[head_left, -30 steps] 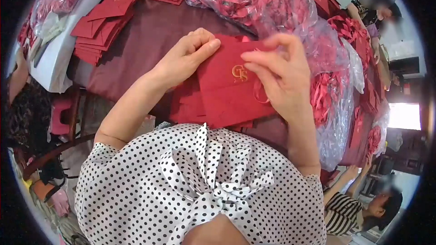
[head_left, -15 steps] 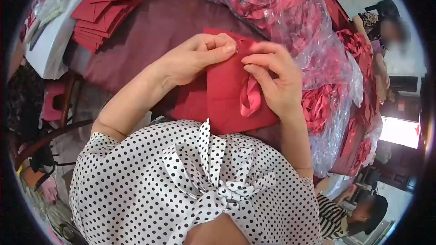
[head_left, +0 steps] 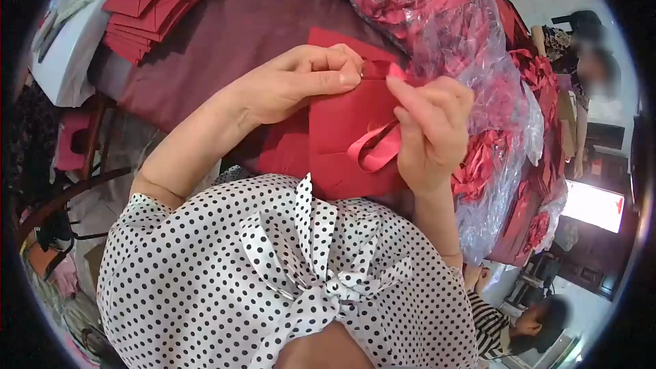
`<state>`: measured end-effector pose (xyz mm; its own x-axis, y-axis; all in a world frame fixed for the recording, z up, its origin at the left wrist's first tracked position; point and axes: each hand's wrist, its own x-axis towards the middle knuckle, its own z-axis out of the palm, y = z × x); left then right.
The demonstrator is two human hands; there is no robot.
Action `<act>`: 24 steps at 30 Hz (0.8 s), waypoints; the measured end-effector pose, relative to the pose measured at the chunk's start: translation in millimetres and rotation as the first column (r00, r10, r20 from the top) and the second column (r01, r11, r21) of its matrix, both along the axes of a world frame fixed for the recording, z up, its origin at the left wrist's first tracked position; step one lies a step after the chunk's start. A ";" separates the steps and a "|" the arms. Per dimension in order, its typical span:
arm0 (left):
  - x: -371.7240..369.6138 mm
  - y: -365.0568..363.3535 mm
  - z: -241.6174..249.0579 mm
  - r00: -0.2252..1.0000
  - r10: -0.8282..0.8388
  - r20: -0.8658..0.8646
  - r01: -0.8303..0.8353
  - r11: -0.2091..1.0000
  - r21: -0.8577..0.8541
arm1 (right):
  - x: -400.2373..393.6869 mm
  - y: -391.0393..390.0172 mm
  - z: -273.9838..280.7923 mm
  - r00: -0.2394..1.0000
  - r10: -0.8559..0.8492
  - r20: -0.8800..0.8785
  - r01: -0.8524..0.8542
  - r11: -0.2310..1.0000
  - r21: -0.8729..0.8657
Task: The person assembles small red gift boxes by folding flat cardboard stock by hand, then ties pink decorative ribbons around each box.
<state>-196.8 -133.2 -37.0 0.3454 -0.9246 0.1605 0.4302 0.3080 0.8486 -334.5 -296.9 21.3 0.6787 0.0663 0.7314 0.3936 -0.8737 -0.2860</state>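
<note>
Pinching the bag (head_left: 342,130) rim, the left hand (head_left: 301,85) steadies it — slippery ribbon (head_left: 374,154) is nipped by right hand (head_left: 430,130) fingertips; thin paper, probably creases easily.

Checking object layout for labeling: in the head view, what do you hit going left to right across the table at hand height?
Stack of folded red bags → left hand → red paper bag → pink ribbon → right hand → clear plastic sack of red ribbons.
</note>
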 end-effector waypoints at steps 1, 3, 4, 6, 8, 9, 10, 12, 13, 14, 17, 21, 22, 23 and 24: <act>-0.7 -0.3 0.8 1.000 0.001 -0.005 -0.001 1.000 0.010 | 1.7 1.9 -0.2 1.000 0.000 -0.002 0.000 1.000 -0.001; -3.8 -1.6 2.6 1.000 0.003 -0.010 -0.002 1.000 0.020 | 6.4 4.8 -0.6 0.997 -0.028 -0.068 0.027 1.000 -0.010; -7.0 -2.3 3.7 0.997 0.072 0.008 -0.072 0.997 0.030 | 5.4 7.3 2.7 0.991 -0.059 -0.121 0.056 0.998 -0.028; -8.9 -3.3 3.8 0.990 0.142 0.025 -0.143 0.989 0.040 | 2.3 9.8 9.2 0.975 -0.013 -0.222 0.015 1.000 0.008; -8.4 -4.8 2.5 0.933 0.265 0.243 -0.272 0.962 -0.007 | 0.5 11.4 5.8 0.946 0.034 -0.322 -0.019 0.999 0.049; -8.0 -5.1 1.7 0.934 0.264 0.241 -0.270 0.963 -0.007 | -0.3 13.5 -2.6 0.944 0.029 -0.329 0.050 0.972 0.228; -7.4 -5.4 1.2 0.892 0.290 0.346 -0.300 0.954 -0.025 | -1.0 14.2 -7.5 0.942 0.025 -0.336 0.118 0.910 0.398; -7.3 -6.1 0.4 0.838 0.313 0.447 -0.328 0.944 -0.047 | 4.6 9.9 -9.2 0.961 0.019 -0.276 0.066 0.952 0.297; -7.9 -7.1 -0.4 0.803 0.342 0.488 -0.352 0.933 -0.075 | 6.5 8.6 -9.8 0.976 0.022 -0.215 0.020 0.982 0.190; -8.1 -7.7 -0.9 0.766 0.369 0.526 -0.373 0.922 -0.104 | 6.3 10.4 -9.5 0.976 0.021 -0.215 0.021 0.981 0.190; -9.5 -7.5 -0.6 0.756 0.382 0.532 -0.388 0.915 -0.106 | 6.1 15.9 -6.1 0.958 -0.022 -0.288 0.106 0.954 0.279; -8.2 -6.9 -0.4 0.693 0.388 0.607 -0.396 0.909 -0.129 | 6.1 16.0 -2.0 0.960 -0.020 -0.278 0.077 0.977 0.197; -8.5 -7.2 -0.5 0.661 0.403 0.632 -0.409 0.901 -0.147 | 5.9 15.7 -0.4 0.964 -0.023 -0.265 0.063 0.988 0.144; -8.9 -7.4 -0.6 0.628 0.417 0.656 -0.420 0.892 -0.165 | 6.3 15.4 2.5 0.964 -0.025 -0.265 0.066 0.987 0.144; -9.0 -6.9 0.0 0.630 0.416 0.656 -0.418 0.893 -0.165 | 7.1 15.1 6.4 0.959 -0.018 -0.282 0.039 0.997 0.069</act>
<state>-205.8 -140.1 -36.9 0.4992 -0.7098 0.4970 -0.4134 0.3090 0.8565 -327.4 -281.7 27.7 0.8584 -0.0023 0.5131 0.2638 -0.8557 -0.4451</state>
